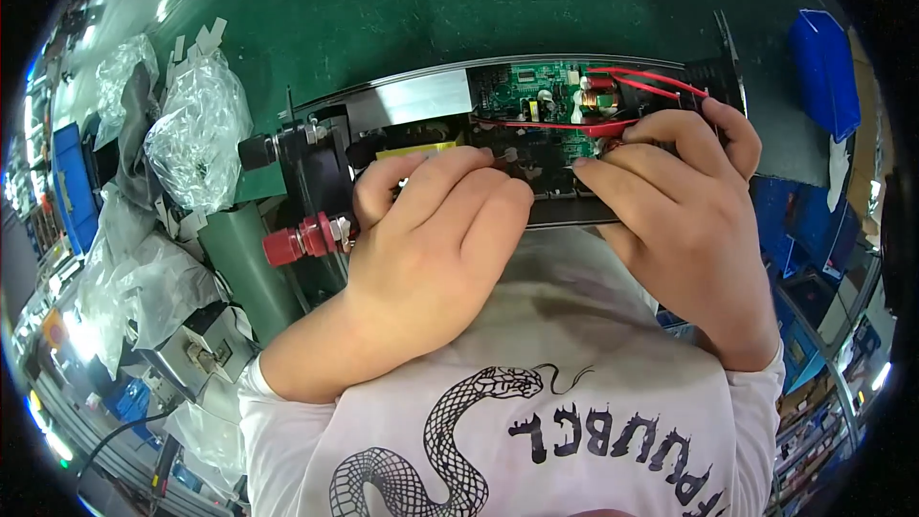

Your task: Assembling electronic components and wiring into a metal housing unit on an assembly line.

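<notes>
A long black metal casing [331, 184] lies across the front of the bench with its top off, baring a green circuit board [525, 86]. Red wires [661, 75] loop over the board's right part. Black [257, 151] and red terminal posts [295, 243] stick out of the left end. My left hand [431, 244] is closed, its bent fingers reaching into the casing beside a yellow-wrapped part [417, 147]. Over the right half, my right hand [684, 196] is closed too, fingers curled beside the red wires. Both sets of fingertips are partly hidden, so anything they grip cannot be made out.
Green bench surface [383, 10] stretches behind the casing. Crumpled clear plastic bags [196, 129] and a dark green box-like object [251, 254] crowd the left. A blue bin [825, 75] stands at the far right. A grey socket box [212, 352] sits lower left.
</notes>
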The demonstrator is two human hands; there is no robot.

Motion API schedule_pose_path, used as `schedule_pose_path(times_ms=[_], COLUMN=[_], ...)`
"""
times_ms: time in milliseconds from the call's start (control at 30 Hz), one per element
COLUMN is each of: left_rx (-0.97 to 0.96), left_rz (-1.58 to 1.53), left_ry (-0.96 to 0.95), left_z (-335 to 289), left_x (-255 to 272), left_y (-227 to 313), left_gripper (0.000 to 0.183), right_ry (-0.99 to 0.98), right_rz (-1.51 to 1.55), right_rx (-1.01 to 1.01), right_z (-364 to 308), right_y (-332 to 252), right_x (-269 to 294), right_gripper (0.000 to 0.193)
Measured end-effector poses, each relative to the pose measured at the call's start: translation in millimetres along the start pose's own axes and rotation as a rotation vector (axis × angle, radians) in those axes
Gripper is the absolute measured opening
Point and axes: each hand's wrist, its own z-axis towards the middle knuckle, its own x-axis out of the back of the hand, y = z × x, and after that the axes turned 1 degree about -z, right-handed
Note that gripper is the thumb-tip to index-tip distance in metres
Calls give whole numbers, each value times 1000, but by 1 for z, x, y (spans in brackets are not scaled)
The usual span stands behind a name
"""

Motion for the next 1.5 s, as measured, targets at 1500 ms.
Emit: schedule_pose_path(times_ms=[1500], left_rx=[598], left_rz=[452], left_ry=[461], left_z=[-121], left_x=[90], left_y=[-134], left_gripper=[13], right_ry=[298], right_rz=[-61], right_rx=[136], right_z=[-77], right_y=[-11], right_x=[-39], right_gripper=[22])
